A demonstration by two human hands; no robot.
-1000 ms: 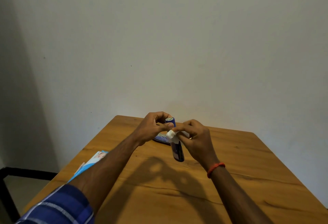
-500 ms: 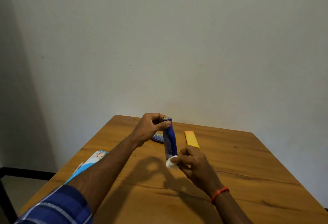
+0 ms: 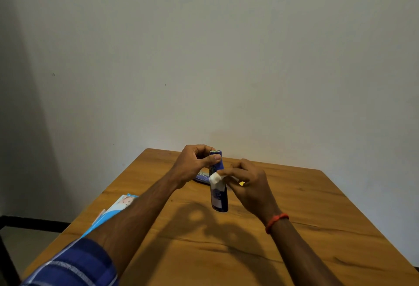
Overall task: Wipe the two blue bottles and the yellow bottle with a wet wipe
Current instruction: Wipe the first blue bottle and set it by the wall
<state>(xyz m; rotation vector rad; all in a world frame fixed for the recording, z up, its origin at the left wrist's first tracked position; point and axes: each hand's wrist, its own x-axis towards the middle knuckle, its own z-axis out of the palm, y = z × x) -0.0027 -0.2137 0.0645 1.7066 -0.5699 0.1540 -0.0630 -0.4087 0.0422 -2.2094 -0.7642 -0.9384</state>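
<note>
A blue bottle (image 3: 219,197) hangs above the table, held by its upper end in my left hand (image 3: 195,164). My right hand (image 3: 249,186) presses a folded white wet wipe (image 3: 214,178) against the bottle's middle. A second blue bottle (image 3: 201,177) lies flat on the table behind my left hand, mostly hidden. Only a small sliver of the yellow bottle (image 3: 241,183) shows past my right fingers.
The wooden table (image 3: 306,229) stands against a white wall. A light blue wet wipe pack (image 3: 118,208) lies near the table's left edge, partly under my left forearm. A dark chair frame (image 3: 22,224) sits at the far left.
My right hand has slid the wipe from the bottle's lower end up to its middle. It now covers the yellow bottle, which was in plain sight half a second ago.
</note>
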